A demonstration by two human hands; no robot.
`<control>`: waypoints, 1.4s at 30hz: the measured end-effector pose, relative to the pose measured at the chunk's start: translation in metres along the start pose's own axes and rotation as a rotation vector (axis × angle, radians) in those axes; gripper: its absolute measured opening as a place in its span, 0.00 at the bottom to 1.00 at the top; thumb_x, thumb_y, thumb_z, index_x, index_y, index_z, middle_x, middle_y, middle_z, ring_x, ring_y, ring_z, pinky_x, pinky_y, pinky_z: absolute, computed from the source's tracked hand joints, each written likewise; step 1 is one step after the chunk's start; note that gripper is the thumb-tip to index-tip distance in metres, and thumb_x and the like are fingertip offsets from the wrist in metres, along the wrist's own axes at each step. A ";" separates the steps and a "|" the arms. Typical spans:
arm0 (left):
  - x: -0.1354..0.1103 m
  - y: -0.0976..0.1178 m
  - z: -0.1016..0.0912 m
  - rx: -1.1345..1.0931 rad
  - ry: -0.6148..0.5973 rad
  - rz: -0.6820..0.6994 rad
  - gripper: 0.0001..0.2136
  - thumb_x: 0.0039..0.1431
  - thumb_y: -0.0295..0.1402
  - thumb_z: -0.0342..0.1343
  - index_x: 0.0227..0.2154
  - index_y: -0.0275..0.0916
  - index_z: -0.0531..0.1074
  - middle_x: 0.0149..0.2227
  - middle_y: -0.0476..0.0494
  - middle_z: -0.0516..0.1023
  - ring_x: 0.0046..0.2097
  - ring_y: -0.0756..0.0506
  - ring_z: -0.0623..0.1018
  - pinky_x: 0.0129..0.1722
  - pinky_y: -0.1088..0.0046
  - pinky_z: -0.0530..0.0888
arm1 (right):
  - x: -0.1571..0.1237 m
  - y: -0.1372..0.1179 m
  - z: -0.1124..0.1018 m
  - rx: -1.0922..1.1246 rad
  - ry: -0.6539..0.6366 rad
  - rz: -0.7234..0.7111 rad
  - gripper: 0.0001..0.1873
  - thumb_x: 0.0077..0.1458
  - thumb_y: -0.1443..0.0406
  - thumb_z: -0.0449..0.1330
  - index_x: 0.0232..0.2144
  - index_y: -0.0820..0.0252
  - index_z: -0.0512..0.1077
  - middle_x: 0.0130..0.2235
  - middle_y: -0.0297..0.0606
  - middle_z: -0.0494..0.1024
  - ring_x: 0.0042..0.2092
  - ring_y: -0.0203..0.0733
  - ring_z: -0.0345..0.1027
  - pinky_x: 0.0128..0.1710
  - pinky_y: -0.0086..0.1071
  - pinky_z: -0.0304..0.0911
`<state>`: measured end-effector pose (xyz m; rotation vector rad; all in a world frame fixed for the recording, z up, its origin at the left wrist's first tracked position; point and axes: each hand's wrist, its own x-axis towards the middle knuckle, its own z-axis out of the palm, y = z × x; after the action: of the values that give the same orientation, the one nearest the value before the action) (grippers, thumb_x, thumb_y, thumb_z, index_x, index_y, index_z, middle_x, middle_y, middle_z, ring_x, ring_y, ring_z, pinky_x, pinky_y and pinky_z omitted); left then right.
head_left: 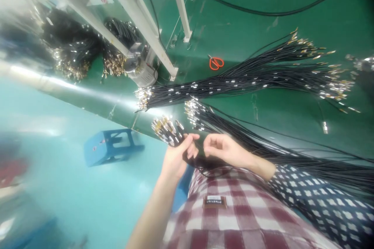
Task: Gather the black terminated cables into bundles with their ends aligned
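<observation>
The green counter point(263, 35) carries a long bundle of black cables point(233, 79) with metal ends, laid crosswise. Just beside it, nearer the front edge, a second bundle point(233, 128) fans out. Orange scissors point(216, 62) lie behind the first bundle. At the left end sit heaps of black cables point(73, 46) and a small grey motor point(140, 68). A white frame leg point(182, 7) stands on the surface.

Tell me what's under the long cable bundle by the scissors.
Only green table shows around the cable bundle; the surface directly beneath its strands is covered. Scissors lie beside it, not under.
</observation>
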<state>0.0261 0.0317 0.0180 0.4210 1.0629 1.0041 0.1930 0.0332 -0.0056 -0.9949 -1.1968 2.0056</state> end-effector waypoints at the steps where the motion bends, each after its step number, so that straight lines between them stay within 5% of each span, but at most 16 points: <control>1: 0.000 0.000 0.000 -0.004 0.002 0.011 0.08 0.49 0.32 0.64 0.26 0.32 0.74 0.20 0.51 0.67 0.19 0.56 0.61 0.22 0.76 0.61 | 0.001 0.000 -0.001 -0.004 -0.015 0.002 0.16 0.50 0.55 0.64 0.27 0.61 0.67 0.27 0.33 0.73 0.30 0.34 0.66 0.34 0.30 0.62; 5: -0.002 -0.001 -0.008 0.034 -0.016 0.069 0.08 0.52 0.31 0.62 0.23 0.33 0.72 0.32 0.46 0.73 0.26 0.54 0.68 0.29 0.74 0.67 | 0.017 0.004 -0.023 -0.310 -0.047 0.058 0.14 0.58 0.56 0.57 0.32 0.62 0.70 0.32 0.36 0.76 0.29 0.33 0.67 0.29 0.27 0.62; 9: -0.005 -0.007 -0.017 0.027 -0.073 0.056 0.14 0.57 0.35 0.58 0.19 0.34 0.69 0.28 0.42 0.74 0.36 0.46 0.74 0.43 0.66 0.70 | 0.046 0.026 -0.050 -1.010 0.199 0.158 0.10 0.59 0.61 0.56 0.34 0.61 0.74 0.39 0.39 0.77 0.37 0.38 0.71 0.37 0.30 0.64; 13: -0.013 -0.007 -0.013 -0.179 -0.061 0.027 0.18 0.58 0.38 0.56 0.17 0.37 0.62 0.14 0.54 0.54 0.20 0.53 0.60 0.27 0.73 0.66 | 0.063 0.057 -0.054 -1.185 0.242 0.215 0.08 0.51 0.65 0.65 0.34 0.63 0.75 0.44 0.48 0.75 0.42 0.48 0.72 0.42 0.36 0.62; 17: -0.022 0.002 -0.009 -0.315 -0.100 0.085 0.24 0.54 0.46 0.58 0.14 0.38 0.55 0.14 0.56 0.46 0.18 0.54 0.52 0.19 0.76 0.56 | 0.063 0.063 -0.058 -1.191 0.263 0.237 0.04 0.54 0.67 0.62 0.33 0.62 0.74 0.42 0.46 0.76 0.42 0.45 0.72 0.42 0.35 0.62; 20: -0.019 0.006 -0.010 -0.246 -0.055 0.090 0.22 0.52 0.42 0.61 0.15 0.37 0.57 0.14 0.56 0.45 0.18 0.55 0.51 0.19 0.76 0.54 | 0.054 0.045 -0.062 -1.103 0.276 0.198 0.08 0.58 0.61 0.58 0.36 0.59 0.74 0.38 0.38 0.79 0.39 0.40 0.72 0.40 0.31 0.64; 24: -0.006 0.007 -0.008 -0.146 0.031 0.078 0.05 0.55 0.32 0.59 0.33 0.38 0.72 0.14 0.59 0.47 0.17 0.55 0.50 0.19 0.77 0.52 | 0.030 0.011 -0.052 -0.568 0.233 0.031 0.12 0.57 0.57 0.58 0.33 0.61 0.73 0.30 0.36 0.78 0.33 0.37 0.71 0.38 0.31 0.65; 26: 0.000 0.009 -0.002 -0.094 0.026 0.077 0.10 0.54 0.30 0.60 0.39 0.36 0.72 0.13 0.60 0.49 0.17 0.56 0.51 0.19 0.77 0.53 | 0.018 -0.003 -0.041 -0.275 0.215 -0.051 0.14 0.54 0.56 0.60 0.27 0.61 0.72 0.26 0.35 0.77 0.33 0.38 0.71 0.40 0.33 0.65; 29: 0.004 0.012 0.012 -0.047 0.005 0.053 0.13 0.51 0.29 0.62 0.40 0.33 0.73 0.12 0.60 0.50 0.16 0.55 0.53 0.19 0.77 0.54 | 0.003 -0.016 -0.028 -0.121 0.188 -0.098 0.15 0.52 0.55 0.62 0.23 0.61 0.71 0.23 0.34 0.74 0.34 0.39 0.70 0.42 0.34 0.64; 34: 0.005 0.012 0.023 0.000 0.015 0.068 0.10 0.48 0.31 0.64 0.32 0.31 0.74 0.12 0.60 0.52 0.16 0.56 0.55 0.18 0.77 0.55 | 0.000 -0.028 -0.013 -0.256 0.091 -0.062 0.16 0.53 0.53 0.61 0.28 0.62 0.72 0.25 0.35 0.75 0.27 0.35 0.65 0.31 0.30 0.62; 37: 0.003 0.011 0.024 0.024 0.027 0.066 0.09 0.47 0.32 0.65 0.28 0.31 0.74 0.12 0.60 0.51 0.15 0.57 0.54 0.18 0.77 0.55 | 0.009 -0.034 -0.002 -0.481 0.195 -0.171 0.14 0.54 0.55 0.60 0.30 0.61 0.73 0.31 0.36 0.76 0.26 0.33 0.62 0.26 0.28 0.57; 42: 0.001 0.009 0.017 0.014 0.039 0.095 0.10 0.48 0.32 0.64 0.32 0.32 0.75 0.12 0.60 0.49 0.15 0.57 0.54 0.18 0.77 0.55 | -0.004 -0.015 -0.018 -0.861 0.225 -0.314 0.14 0.60 0.57 0.55 0.31 0.58 0.75 0.33 0.37 0.77 0.33 0.38 0.67 0.35 0.31 0.60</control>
<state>0.0363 0.0399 0.0322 0.4683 1.0935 1.0933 0.2120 0.0448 0.0037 -1.2661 -1.9874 1.0764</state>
